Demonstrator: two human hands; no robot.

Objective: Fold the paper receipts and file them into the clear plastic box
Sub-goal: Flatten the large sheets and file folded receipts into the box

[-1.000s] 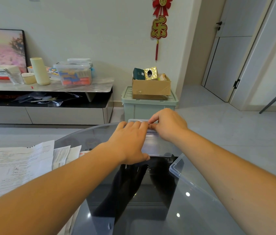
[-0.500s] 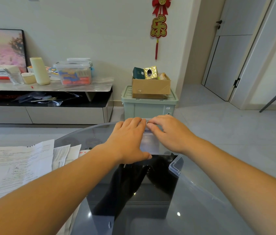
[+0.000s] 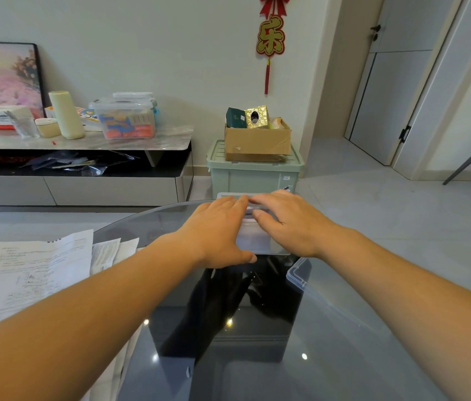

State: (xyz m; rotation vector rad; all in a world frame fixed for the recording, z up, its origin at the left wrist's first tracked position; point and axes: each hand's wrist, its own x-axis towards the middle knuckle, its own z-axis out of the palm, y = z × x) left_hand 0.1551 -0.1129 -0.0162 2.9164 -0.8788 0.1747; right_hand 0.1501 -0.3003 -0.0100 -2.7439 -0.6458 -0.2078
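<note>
Fingers (image 3: pixel 266 199) of the right hand (image 3: pixel 289 224), earlier curled at the far rim of the clear plastic box (image 3: pixel 253 241), lay straight atop it beside the flat left hand (image 3: pixel 216 230); receipts (image 3: pixel 40 264) left of it awaited filing.

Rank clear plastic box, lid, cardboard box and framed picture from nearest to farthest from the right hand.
1. clear plastic box: under the right hand.
2. lid: nearer, just right, on the table.
3. cardboard box: ahead, on the green bin.
4. framed picture: far left.

Over the glass table (image 3: pixel 344 357) I see two forearms (image 3: pixel 83 314), bare along all that shows, wrists uncovered. The left hand (image 3: pixel 219 230) and right hand (image 3: pixel 289 224) are bare as well.
</note>
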